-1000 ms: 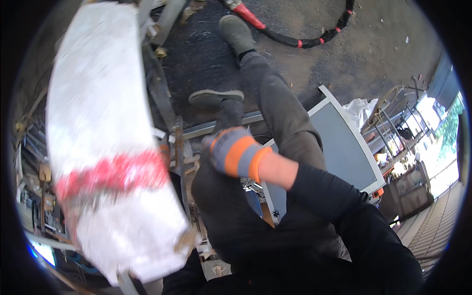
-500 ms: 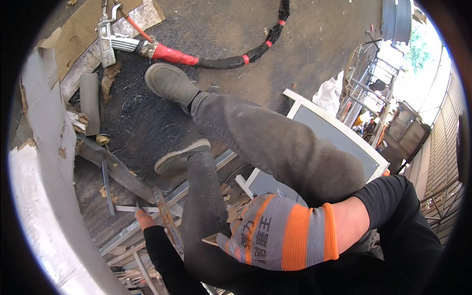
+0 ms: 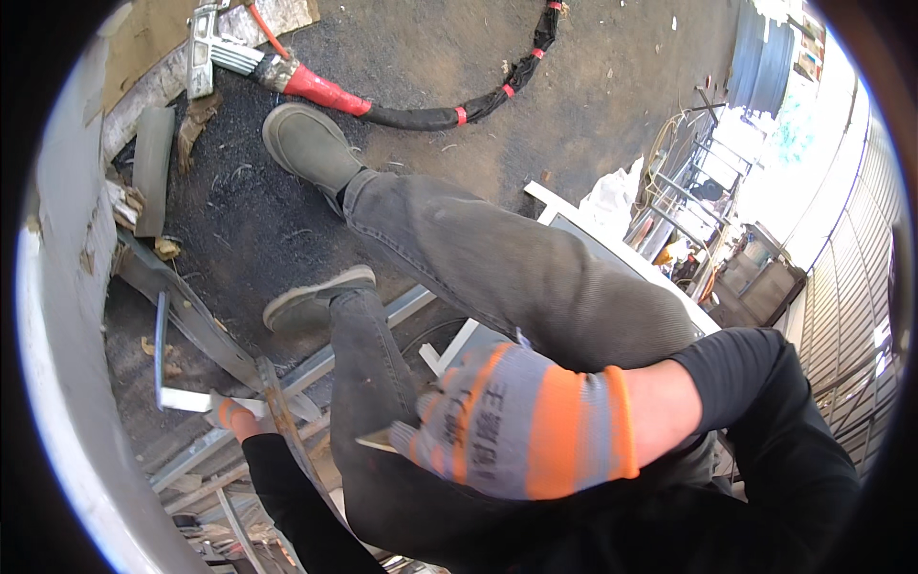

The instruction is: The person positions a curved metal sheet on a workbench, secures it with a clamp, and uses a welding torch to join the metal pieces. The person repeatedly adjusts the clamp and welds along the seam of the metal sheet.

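Note:
My left hand [image 3: 232,413], in a grey and orange glove, reaches down at the lower left and is closed on a short white metal bar [image 3: 185,399]. The bar's far end meets a thin bluish metal strip [image 3: 161,349]; whether they are joined I cannot tell. My right hand [image 3: 521,421], in a matching glove, rests over my lap with its fingers curled. A thin, pale, pointed piece [image 3: 377,441] sticks out from those fingers; the rest of it is hidden. Beneath that arm lies a white-framed grey panel [image 3: 478,337], partly covered by my leg.
Metal bars [image 3: 411,304] and scrap lie about my left foot. A pale curved wall or rim [image 3: 67,383] runs along the left. A tool with a red-wrapped hose [image 3: 325,91] lies ahead. White plastic [image 3: 612,199] and a metal rack [image 3: 693,187] stand at the right.
My left hand has turned the white bar so a broader face shows, and its end has come to the bluish strip. The whole view has shifted slightly; my right hand keeps its grip.

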A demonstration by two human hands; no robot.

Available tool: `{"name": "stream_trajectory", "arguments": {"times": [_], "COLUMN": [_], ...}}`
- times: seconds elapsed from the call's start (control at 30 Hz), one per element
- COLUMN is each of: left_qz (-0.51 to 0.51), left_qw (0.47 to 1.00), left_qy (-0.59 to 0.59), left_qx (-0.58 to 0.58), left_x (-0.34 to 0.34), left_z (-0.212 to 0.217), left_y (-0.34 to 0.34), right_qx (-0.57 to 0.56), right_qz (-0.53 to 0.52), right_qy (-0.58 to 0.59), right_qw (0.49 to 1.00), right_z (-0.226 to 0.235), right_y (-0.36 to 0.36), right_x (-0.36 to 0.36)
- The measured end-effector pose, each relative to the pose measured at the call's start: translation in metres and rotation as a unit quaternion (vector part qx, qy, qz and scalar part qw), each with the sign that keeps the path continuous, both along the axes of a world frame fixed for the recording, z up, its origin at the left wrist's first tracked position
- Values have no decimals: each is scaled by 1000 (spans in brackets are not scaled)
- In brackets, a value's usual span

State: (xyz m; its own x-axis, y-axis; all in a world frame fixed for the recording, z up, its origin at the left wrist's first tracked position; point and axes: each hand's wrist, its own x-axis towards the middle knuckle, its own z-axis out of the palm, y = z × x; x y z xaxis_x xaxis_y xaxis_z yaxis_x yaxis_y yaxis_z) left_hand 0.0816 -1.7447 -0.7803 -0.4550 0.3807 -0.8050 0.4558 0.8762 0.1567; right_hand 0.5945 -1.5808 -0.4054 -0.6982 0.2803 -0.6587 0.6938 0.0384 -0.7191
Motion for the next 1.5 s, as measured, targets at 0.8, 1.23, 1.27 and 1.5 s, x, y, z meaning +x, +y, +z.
{"name": "stream_trajectory", "arguments": {"times": [0.8, 1.23, 1.27, 1.5], "left_qz": [-11, 158, 130, -109], "left_qw": [927, 929, 932, 941], "left_qy": [-360, 150, 207, 263], "left_qx": [108, 300, 269, 184], "left_x": [304, -2, -32, -129], "left_z": [617, 825, 829, 839], "left_y": [144, 53, 39, -17], "right_qx": [62, 255, 178, 81], "right_qz": [-643, -428, -410, -279], "right_qy": [-49, -17, -23, -56], "right_qw": [762, 867, 894, 955], "right_z": [112, 356, 360, 333], "right_y": [159, 429, 385, 53], "right_x": [69, 80, 65, -78]}}
